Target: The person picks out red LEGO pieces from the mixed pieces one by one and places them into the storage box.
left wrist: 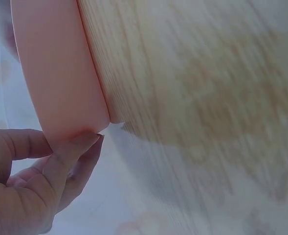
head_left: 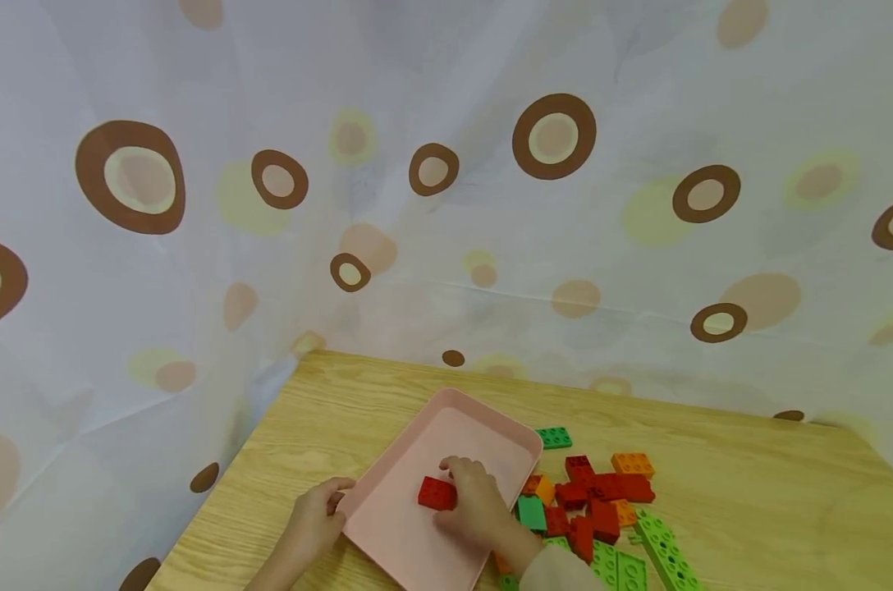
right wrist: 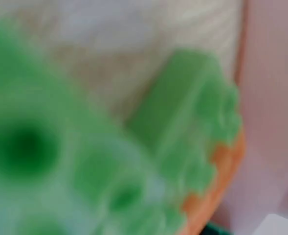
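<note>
A pink tray (head_left: 483, 431) lies at a slant on the wooden table. My left hand (head_left: 313, 519) pinches the tray's left rim between thumb and fingers, as the left wrist view also shows at the tray wall (left wrist: 60, 73). Inside the tray is a single red building brick (head_left: 436, 493). Over the tray, my right hand (head_left: 479, 505) has its thumb and forefinger spread on either side of this brick, with a gap visible at the forefinger. The right wrist view is blurred and shows a green brick (right wrist: 178, 107) beside the tray.
Right of the tray lies a loose heap of red bricks (head_left: 605, 519), with orange ones and a long light-green piece (head_left: 664, 548). A flat green brick (head_left: 555, 437) lies by the tray's far right corner. A dotted curtain (head_left: 491, 222) stands behind the table (head_left: 757, 484).
</note>
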The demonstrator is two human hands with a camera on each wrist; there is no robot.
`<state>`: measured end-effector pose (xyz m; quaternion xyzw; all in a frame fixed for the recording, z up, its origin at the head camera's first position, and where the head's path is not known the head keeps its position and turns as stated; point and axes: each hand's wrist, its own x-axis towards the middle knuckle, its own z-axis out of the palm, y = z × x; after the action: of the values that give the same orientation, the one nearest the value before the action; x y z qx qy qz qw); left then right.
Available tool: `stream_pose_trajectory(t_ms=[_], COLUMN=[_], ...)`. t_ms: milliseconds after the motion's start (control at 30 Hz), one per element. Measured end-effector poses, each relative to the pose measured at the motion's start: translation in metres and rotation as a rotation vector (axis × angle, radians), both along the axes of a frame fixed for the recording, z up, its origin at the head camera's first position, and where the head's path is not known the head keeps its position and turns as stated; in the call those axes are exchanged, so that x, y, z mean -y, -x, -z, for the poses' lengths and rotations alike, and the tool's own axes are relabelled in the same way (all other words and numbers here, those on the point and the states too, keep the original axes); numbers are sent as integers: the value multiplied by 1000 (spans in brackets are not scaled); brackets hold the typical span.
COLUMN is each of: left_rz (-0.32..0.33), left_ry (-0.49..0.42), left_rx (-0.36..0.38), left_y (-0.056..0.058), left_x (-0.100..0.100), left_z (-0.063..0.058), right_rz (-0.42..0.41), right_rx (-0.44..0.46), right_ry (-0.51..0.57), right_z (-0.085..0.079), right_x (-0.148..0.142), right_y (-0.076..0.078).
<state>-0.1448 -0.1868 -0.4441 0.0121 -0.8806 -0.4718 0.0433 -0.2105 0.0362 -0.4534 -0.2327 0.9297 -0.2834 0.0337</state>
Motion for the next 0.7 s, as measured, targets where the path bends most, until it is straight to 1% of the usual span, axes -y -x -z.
stream_pose_trajectory(t_ms=[67, 200, 267, 367, 433, 567, 700], left_rz=[-3, 0, 7, 15, 15, 8, 14], left_ry=[6, 16, 24, 30, 36, 43, 42], left_rx=[0, 12, 10, 5, -2, -7, 3], left_y=[1, 0, 0, -1, -1, 0, 1], left_x=[-2, -3, -1, 0, 1, 2, 1], left_z=[1, 3, 4, 5, 5, 4, 2], right_rz=[3, -8, -6, 26, 35, -25, -95], right_rx=[-23, -152, -213, -220, -192, -145, -135], right_ry=[28, 143, 142, 77, 29, -46, -150], right_z=[-10, -30, -36, -40, -40, -36, -33], right_x=[-10, -46, -69, -103, -123, -149, -162], right_y=[-1, -4, -7, -13, -19, -29, -36])
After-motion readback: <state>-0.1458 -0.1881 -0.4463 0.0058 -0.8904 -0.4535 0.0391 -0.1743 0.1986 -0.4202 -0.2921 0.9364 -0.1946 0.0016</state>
